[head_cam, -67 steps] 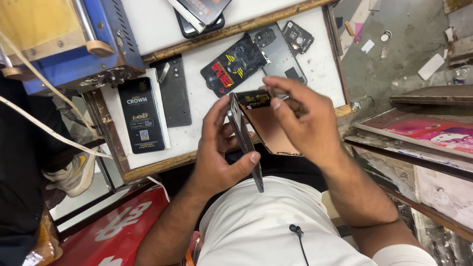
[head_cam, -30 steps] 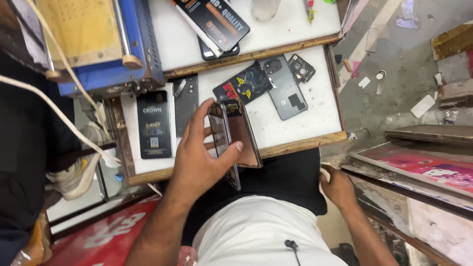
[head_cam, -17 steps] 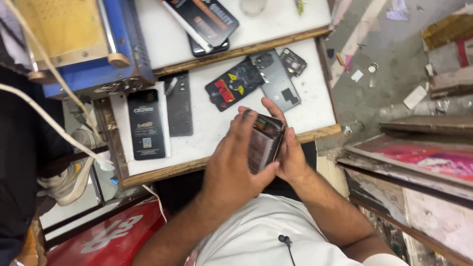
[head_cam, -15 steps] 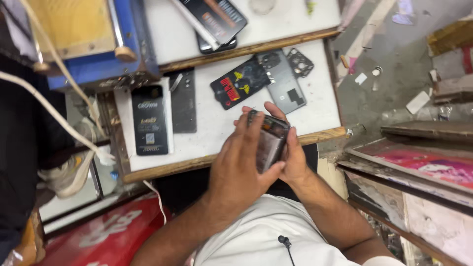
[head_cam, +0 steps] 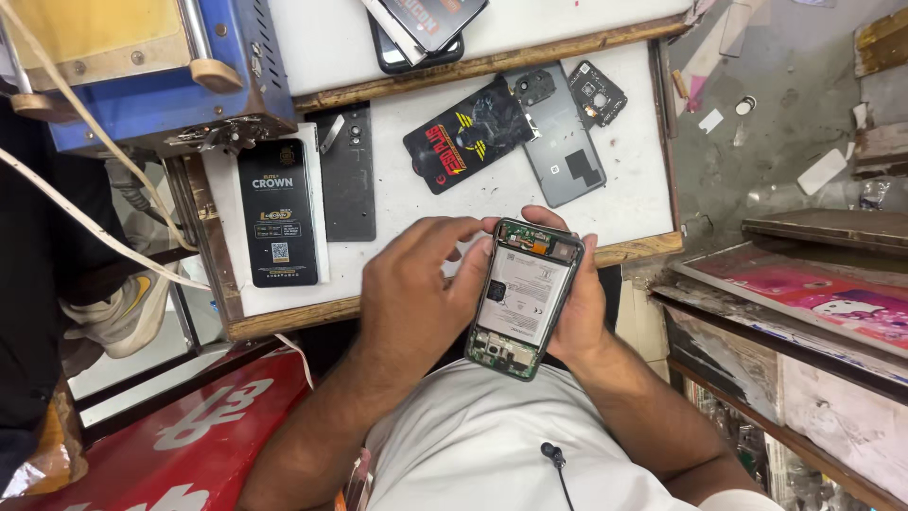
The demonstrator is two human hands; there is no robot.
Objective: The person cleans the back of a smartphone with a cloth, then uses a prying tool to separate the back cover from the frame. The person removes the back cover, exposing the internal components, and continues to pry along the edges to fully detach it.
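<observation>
Cramped repair stall, seen from above: white work board (head_cam: 605,203) with a wooden edge, grey concrete floor (head_cam: 785,57) to the right, red painted panel (head_cam: 180,445) low on the left.

Nearest the camera, the person's white shirt (head_cam: 492,445), with both forearms rising from it toward the board. The left hand (head_cam: 411,298) comes in from lower left, wrist bent, palm down, fingers curled and reaching rightward; its fingertips (head_cam: 478,227) press on the top left corner of the opened phone (head_cam: 523,298). The right hand (head_cam: 577,312) comes in from lower right and cradles the phone from underneath and along its right side, fingers wrapped around the far edge, one fingertip showing above the phone's top. Both hands are closed on it in a narrow grip.

The phone has its back cover off, showing the white battery and green boards at both ends. It is tilted, top end toward the board, held over the board's near wooden edge and the person's lap, not resting on anything.

Just beyond the fingers, on the board: a grey back cover (head_cam: 565,142) and a black case with red and yellow print (head_cam: 468,137), touching each other. Beside the grey cover, a small black camera bezel (head_cam: 598,93). Left of the left hand, well apart, a black flat box (head_cam: 277,213) and a dark grey panel (head_cam: 347,175) side by side. Farthest, a blue machine (head_cam: 151,95) at upper left and stacked phones (head_cam: 421,28) on an upper shelf.
</observation>
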